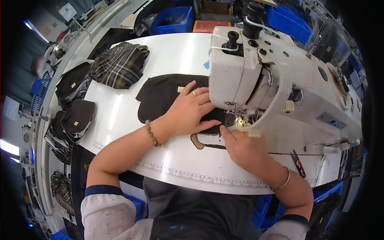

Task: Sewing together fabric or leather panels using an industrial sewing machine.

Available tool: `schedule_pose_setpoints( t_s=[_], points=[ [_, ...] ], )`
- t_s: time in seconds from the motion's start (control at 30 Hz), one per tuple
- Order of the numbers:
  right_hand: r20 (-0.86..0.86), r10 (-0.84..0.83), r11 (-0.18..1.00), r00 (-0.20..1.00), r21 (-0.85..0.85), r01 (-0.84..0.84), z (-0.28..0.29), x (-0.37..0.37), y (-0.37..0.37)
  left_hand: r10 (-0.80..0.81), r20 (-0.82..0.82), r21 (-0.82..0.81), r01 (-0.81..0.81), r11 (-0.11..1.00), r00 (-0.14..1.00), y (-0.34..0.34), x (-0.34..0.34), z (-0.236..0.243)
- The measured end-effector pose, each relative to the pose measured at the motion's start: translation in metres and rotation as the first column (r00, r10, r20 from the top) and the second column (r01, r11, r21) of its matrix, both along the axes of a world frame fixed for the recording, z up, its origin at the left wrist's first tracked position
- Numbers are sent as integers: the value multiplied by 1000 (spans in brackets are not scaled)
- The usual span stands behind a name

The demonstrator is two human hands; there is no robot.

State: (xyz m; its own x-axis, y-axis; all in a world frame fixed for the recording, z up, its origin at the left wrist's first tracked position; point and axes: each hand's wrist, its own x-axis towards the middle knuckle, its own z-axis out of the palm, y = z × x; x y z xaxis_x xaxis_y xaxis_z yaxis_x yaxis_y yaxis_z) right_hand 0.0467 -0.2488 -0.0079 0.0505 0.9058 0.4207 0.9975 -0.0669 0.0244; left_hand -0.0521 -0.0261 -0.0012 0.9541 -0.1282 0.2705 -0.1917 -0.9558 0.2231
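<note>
A white sewing machine (300, 96) stands on the right of the white tabletop, its presser foot (231, 120) low over a dark brown fabric piece (158, 94) with a small beige label. My left hand (192, 108) lies on the fabric, fingers stretched out and thumb spread toward the foot. My right hand (246, 148) is at the fabric's edge just right of that thumb, index fingertip on the edge and other fingers curled, apparently gripping it; its thumb is hidden.
Plaid fabric (118, 64) and stacked dark pieces (78, 116) lie at the left. Small scissors (298, 164) lie at the right. A printed ruler (200, 176) runs along the front edge. Blue bins (172, 20) stand behind the table. Another person shows blurred at far left.
</note>
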Motion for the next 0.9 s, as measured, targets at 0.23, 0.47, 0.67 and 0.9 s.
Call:
schedule_pose_setpoints(
  t_s=[0.23, 0.47, 0.67, 0.9],
  points=[
    [-31, 9, 1000, 999, -24, -10, -1, -6, -8, -122, 110, -82, 131, 988, 986, -20, -33, 0],
    [-36, -4, 1000, 999, -27, 4, 1, -5, -8, -78, 88, -89, 86, 992, 993, -16, -25, 3],
    [-146, 47, 998, 988, -27, -52, 1, -3, -9, -33, 72, -29, 35, 999, 997, -20, -22, 9],
    [-163, 50, 998, 985, -21, -54, 1, -2, -9, 13, 53, 88, -18, 996, 999, -36, -26, 19]
  ],
)
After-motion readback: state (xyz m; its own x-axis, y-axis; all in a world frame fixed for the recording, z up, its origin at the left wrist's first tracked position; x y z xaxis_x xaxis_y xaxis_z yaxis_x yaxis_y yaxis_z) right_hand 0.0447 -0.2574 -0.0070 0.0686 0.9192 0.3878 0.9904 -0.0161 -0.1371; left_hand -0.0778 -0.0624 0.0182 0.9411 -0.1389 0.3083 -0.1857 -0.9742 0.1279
